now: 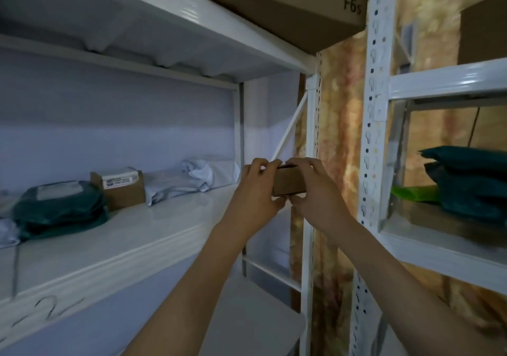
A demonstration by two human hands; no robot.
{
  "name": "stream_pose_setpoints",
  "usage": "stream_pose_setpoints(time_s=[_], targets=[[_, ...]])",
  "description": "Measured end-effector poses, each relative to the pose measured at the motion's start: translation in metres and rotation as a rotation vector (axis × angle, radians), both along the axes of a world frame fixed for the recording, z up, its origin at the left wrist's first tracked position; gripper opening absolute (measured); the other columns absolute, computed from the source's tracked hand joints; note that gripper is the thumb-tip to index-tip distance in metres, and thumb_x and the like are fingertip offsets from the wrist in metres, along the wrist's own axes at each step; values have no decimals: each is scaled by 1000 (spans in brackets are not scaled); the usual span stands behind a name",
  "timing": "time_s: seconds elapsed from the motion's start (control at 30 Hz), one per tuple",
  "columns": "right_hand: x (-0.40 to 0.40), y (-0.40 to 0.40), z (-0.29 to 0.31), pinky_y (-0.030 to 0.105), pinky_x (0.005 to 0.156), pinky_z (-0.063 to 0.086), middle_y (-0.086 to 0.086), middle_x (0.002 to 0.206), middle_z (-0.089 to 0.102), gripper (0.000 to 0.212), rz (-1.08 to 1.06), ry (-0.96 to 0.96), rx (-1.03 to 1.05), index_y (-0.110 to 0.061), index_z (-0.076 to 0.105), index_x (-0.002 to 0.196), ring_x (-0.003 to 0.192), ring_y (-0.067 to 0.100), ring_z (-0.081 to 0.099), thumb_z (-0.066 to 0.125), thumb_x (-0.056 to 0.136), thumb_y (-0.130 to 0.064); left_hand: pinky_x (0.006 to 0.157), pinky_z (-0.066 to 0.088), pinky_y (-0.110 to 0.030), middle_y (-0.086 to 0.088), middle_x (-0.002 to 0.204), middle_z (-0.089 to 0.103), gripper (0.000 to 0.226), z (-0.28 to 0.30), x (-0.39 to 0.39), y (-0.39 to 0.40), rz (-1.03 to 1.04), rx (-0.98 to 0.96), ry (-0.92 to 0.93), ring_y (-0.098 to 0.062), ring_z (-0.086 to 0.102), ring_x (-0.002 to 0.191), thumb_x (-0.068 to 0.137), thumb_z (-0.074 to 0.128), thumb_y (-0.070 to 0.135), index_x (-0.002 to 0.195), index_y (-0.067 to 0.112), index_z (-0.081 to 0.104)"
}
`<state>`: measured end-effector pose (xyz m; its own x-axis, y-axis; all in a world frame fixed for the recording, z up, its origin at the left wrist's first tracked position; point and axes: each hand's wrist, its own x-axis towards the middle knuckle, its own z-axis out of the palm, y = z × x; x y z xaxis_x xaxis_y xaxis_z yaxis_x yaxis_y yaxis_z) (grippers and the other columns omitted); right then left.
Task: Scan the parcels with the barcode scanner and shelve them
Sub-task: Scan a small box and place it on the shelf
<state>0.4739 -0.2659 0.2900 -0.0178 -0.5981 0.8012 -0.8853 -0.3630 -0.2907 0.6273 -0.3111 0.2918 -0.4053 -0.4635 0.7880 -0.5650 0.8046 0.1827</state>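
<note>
A small brown cardboard parcel (pixel 288 184) is held in the air at the right end of the white shelf (pixel 115 243), close to the white upright post (pixel 311 141). My left hand (pixel 256 191) grips its left side with fingers curled over the top. My right hand (pixel 315 188) grips its right side, thumb underneath. No barcode scanner is visible.
On the shelf lie a dark green bag (pixel 59 207), a labelled cardboard box (pixel 120 187) and grey mailers (pixel 192 180). A large carton (pixel 296 4) sits on the shelf above. The neighbouring rack holds teal bags (pixel 469 183) and a green one (pixel 414 192).
</note>
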Motion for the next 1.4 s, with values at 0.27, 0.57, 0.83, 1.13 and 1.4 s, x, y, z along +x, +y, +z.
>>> stream_pose_setpoints(time_s=[0.27, 0.57, 0.83, 1.13, 1.4], targets=[[-40, -148, 21, 27, 78, 48, 12, 110, 63, 60, -15, -92, 4, -28, 45, 138, 96, 26, 63, 69, 86, -9, 97, 39, -29, -9, 132, 49, 46, 50, -48, -111, 95, 148, -67, -26, 50, 117, 92, 59, 24, 137, 18, 49], [-56, -270, 22, 29, 65, 38, 10, 99, 55, 50, 146, -214, 136, -24, 49, 124, 81, 28, 56, 57, 81, 1, 84, 42, -21, -13, 116, 66, 35, 73, -69, -198, 285, 282, -122, -28, 61, 106, 88, 61, 10, 123, 10, 64], [-54, -343, 24, 33, 73, 40, 12, 108, 41, 50, 254, -100, 390, -24, 36, 123, 82, 27, 48, 64, 85, -6, 105, 34, -54, -2, 137, 54, 40, 70, -33, -253, 798, 321, -263, -30, 47, 126, 93, 55, 29, 132, 35, 50], [-28, -378, 24, 34, 101, 47, 13, 145, 47, 66, 310, 70, 670, -30, 35, 151, 126, 34, 50, 52, 90, -9, 107, 40, -43, -4, 145, 48, 67, 51, 15, -266, 888, 476, -423, -29, 49, 129, 83, 62, 54, 144, 40, 37], [-8, -387, 37, 29, 84, 48, 9, 140, 49, 59, 415, 9, 746, -31, 51, 139, 108, 28, 55, 47, 87, -4, 105, 41, -45, -7, 145, 48, 65, 48, 32, -271, 935, 446, -450, -31, 48, 127, 87, 56, 56, 146, 39, 34]])
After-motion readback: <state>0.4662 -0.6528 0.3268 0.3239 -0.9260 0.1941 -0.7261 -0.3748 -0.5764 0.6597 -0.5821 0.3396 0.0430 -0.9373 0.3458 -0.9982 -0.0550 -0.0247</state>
